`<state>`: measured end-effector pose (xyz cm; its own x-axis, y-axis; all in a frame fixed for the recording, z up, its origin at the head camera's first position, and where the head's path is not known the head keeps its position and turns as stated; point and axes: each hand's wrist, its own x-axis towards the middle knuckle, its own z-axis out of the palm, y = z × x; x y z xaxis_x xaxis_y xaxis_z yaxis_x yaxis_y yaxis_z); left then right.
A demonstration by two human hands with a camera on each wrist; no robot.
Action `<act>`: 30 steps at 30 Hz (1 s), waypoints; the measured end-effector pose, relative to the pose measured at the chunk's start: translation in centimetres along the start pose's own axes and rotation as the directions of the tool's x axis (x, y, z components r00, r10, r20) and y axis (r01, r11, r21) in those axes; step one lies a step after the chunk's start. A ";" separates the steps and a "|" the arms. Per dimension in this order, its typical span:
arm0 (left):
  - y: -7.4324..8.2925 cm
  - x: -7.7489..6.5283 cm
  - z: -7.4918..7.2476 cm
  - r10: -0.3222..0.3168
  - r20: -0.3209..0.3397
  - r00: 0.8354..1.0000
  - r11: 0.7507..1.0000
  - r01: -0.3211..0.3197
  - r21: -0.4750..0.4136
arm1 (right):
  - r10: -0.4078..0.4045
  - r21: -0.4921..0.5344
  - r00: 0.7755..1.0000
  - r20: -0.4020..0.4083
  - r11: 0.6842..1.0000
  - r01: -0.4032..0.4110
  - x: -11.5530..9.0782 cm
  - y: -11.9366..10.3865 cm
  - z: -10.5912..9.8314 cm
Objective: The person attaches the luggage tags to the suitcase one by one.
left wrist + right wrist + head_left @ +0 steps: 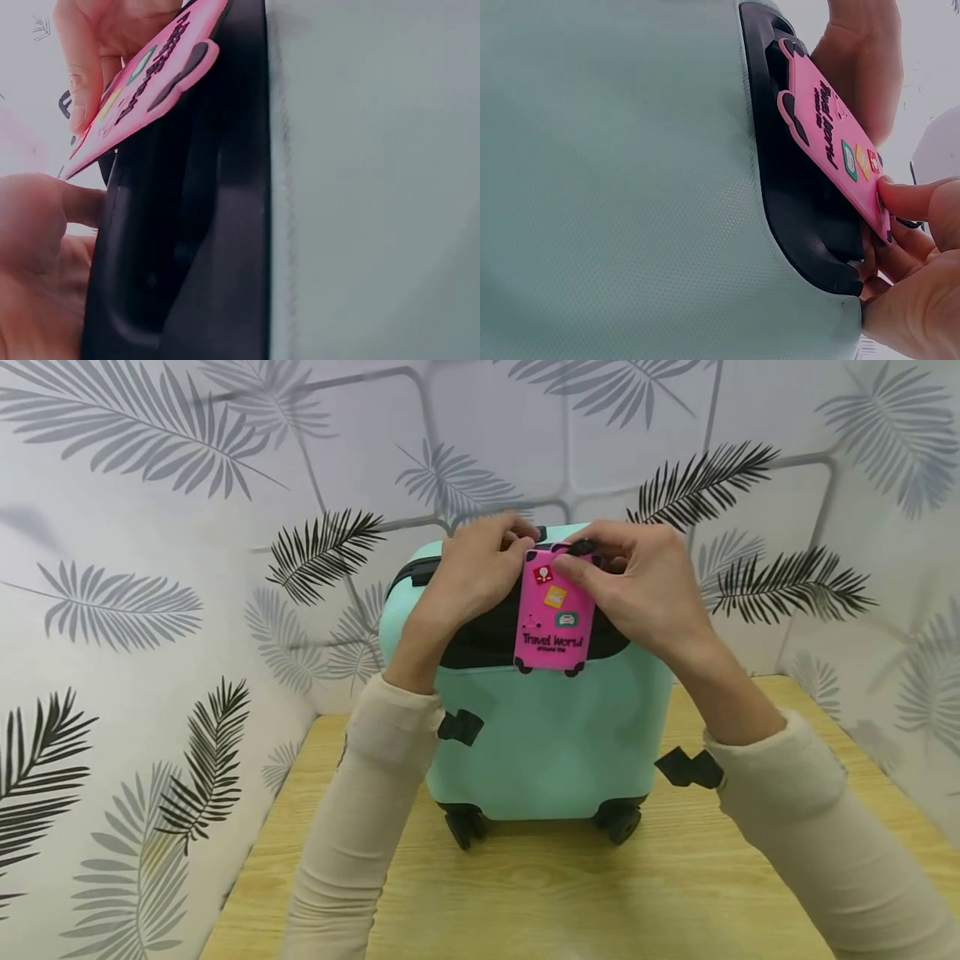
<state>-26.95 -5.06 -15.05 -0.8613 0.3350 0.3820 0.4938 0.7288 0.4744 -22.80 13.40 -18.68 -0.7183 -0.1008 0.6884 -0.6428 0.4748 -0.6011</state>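
A pink luggage tag (552, 610) shaped like a small suitcase hangs in front of the black recessed panel (480, 639) of a mint-green suitcase (547, 735). Its face carries small coloured badges and the words "Travel World". My right hand (652, 585) pinches the tag's upper right corner between thumb and fingers, beside a dark strap (581, 547). At the tag's upper left, my left hand (480, 564) rests at the top of the suitcase with bent fingers. Whatever those fingertips may hold is hidden. In the right wrist view the tag (829, 127) tilts away from the black panel.
The suitcase stands upright on black wheels (618, 821) upon a wood-grain table (525, 893). Behind and beside it are pale walls (495, 435) with a leaf pattern. Black pieces (686, 768) jut from both sleeve cuffs.
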 end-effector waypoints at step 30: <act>-1.8 0.5 0.2 0.067 -0.206 0.976 0.978 -0.106 -0.181 | -0.126 -0.087 0.992 0.004 0.988 0.125 -0.9 0.2 1.2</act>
<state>-28.24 -6.06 -15.89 -0.7831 0.2532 0.5681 0.5954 0.5689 0.5672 -22.58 12.50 -19.89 -0.6328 -0.1630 0.7569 -0.7021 0.5330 -0.4722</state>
